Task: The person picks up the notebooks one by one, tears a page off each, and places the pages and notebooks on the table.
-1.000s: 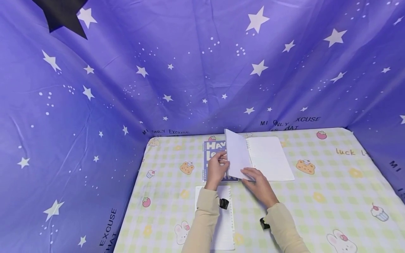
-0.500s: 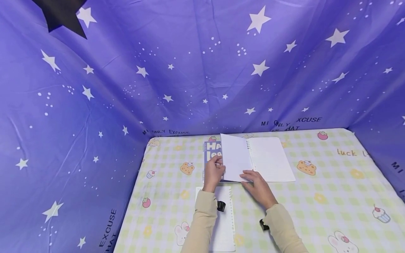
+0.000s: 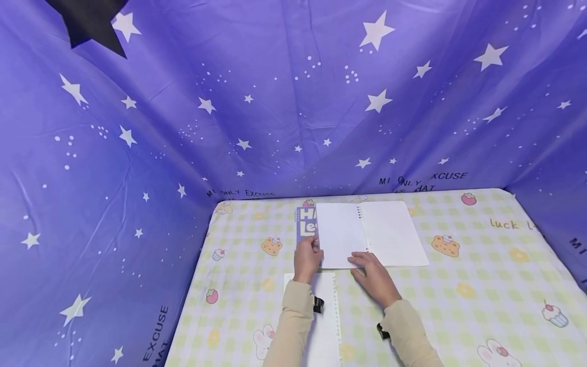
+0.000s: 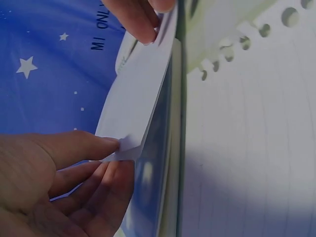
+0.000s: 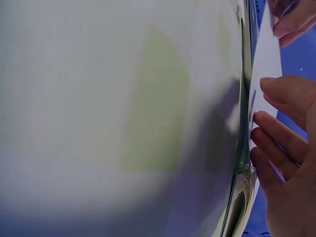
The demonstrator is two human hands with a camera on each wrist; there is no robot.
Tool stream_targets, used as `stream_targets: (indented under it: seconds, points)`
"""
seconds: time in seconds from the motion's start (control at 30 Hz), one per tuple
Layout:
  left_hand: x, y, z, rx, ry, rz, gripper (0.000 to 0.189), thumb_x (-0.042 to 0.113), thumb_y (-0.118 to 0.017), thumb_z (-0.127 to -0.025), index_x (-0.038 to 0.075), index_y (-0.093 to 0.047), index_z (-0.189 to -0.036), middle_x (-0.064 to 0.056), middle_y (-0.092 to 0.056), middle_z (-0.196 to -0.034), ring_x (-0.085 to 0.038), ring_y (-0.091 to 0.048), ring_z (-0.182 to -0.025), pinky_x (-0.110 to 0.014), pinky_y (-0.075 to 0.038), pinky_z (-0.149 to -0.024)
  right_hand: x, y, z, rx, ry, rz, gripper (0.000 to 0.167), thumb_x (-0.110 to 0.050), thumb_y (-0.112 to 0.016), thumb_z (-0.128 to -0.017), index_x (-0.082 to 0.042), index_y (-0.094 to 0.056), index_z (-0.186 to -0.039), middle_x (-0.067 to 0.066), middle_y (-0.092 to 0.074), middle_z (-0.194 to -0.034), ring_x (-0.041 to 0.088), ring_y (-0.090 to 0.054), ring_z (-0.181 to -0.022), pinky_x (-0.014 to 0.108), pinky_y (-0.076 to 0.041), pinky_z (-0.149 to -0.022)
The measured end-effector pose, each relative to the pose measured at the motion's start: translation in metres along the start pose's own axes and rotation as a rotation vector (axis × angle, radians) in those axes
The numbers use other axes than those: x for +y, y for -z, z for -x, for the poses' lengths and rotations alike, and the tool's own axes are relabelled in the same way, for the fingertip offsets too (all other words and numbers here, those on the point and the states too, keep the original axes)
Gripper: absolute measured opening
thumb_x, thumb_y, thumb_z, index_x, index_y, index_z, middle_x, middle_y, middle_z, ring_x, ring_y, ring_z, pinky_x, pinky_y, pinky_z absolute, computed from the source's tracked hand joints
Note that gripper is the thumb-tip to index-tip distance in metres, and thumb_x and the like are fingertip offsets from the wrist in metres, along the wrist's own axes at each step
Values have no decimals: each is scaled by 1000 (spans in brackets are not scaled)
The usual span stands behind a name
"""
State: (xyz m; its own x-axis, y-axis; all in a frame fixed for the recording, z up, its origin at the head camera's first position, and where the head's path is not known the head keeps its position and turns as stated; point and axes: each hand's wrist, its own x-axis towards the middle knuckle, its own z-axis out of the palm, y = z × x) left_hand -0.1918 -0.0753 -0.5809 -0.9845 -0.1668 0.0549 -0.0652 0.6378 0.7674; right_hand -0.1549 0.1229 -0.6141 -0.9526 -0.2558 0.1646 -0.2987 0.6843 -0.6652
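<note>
Curtain of purple fabric with white stars [image 3: 91,204] way over on the far left, wrapping around behind everything too. Next up, pastel green-and-white checked tablecloth [image 3: 238,306] with little cartoon prints. Then a beige left sleeve [image 3: 291,326], small black box [image 3: 318,305] at the cuff, stretched over a white lined sheet [image 3: 327,326] with ragged punched holes down its right edge. Just beyond that, a blue panel with chunky white lettering [image 3: 304,224], mostly covered by paper, so can't read the whole thing.

Left hand [image 3: 307,260] right at that spot, fingers folded in, pinching a blank white page [image 3: 339,234] by its near left corner, thumb on top. Same page part of a white coil-bound notebook [image 3: 396,234], spread out on the far half of the cloth, coil down the middle. Right hand [image 3: 373,278] at the near edge by the coil, loosely spread, fingertips touching paper, nothing gripped. Further right, orange bear-face print [image 3: 445,245], then brown "Luck" lettering [image 3: 501,224].
</note>
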Motion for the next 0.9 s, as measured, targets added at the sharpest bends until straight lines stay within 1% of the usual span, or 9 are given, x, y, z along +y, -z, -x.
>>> stream_targets:
  seconds: [0.13,0.27,0.37,0.5,0.57,0.63,0.73,0.83,0.9]
  points:
    - [-2,-3,0,-5,-4,-47,9,-6,-70,-74,0,-66,-81,-1,-57,-68,-10,-49,-60,-24,-42,-55,0,0,0,-8,11,10,29,-8,-72,-88,-2,-71,-117,15,-63,-129,35,-52,-127,51,-40,-110]
    - [-1,-5,0,-17,13,-93,16,-3,-71,-75,4,-58,-71,3,-46,-63,-12,-43,-57,-25,-34,-51,0,2,0,-26,23,16,29,-7,-71,-88,-2,-71,-116,16,-62,-130,36,-52,-127,51,-40,-110]
    - [0,-6,1,-16,18,-129,18,0,-74,-76,5,-57,-70,1,-48,-66,-16,-46,-60,-30,-37,-51,-1,5,0,-43,29,8,29,-7,-71,-89,-3,-71,-118,16,-61,-132,36,-52,-127,52,-40,-110]
    - [3,-9,1,1,8,-191,13,5,-78,-76,1,-67,-83,-8,-61,-80,-26,-59,-74,-40,-51,-64,1,10,0,-64,29,-12,31,-7,-69,-91,-4,-69,-121,15,-60,-134,35,-51,-129,53,-39,-111]
    - [6,-12,1,3,-7,-226,21,8,-78,-77,0,-72,-95,-13,-65,-92,-30,-63,-86,-44,-54,-77,2,14,-1,-67,34,-19,32,-7,-68,-91,-4,-68,-123,14,-59,-135,35,-51,-130,53,-39,-111]
    - [9,-16,1,-5,-31,-240,32,11,-78,-78,1,-72,-108,-16,-65,-103,-33,-63,-97,-45,-54,-88,3,17,-2,-61,48,-22,32,-7,-68,-91,-4,-68,-124,14,-60,-135,35,-51,-129,53,-40,-110]
    - [17,-24,2,-62,-52,-216,41,15,-77,-81,2,-70,-119,-16,-63,-115,-32,-59,-109,-42,-50,-98,5,23,-4,-41,69,-22,32,-6,-67,-92,-4,-68,-124,14,-60,-133,35,-53,-127,53,-42,-108]
    - [26,-33,2,-134,-67,-192,44,20,-76,-84,4,-67,-125,-15,-62,-122,-31,-58,-115,-41,-49,-101,9,31,-6,-30,64,-24,32,-8,-66,-94,-5,-66,-125,14,-60,-132,34,-52,-127,52,-42,-108]
    - [32,-39,3,-180,-94,-215,46,23,-74,-87,5,-65,-127,-14,-61,-125,-30,-57,-117,-40,-49,-103,12,37,-8,-20,62,-23,33,-8,-65,-94,-5,-65,-127,14,-60,-132,35,-52,-127,53,-41,-108]
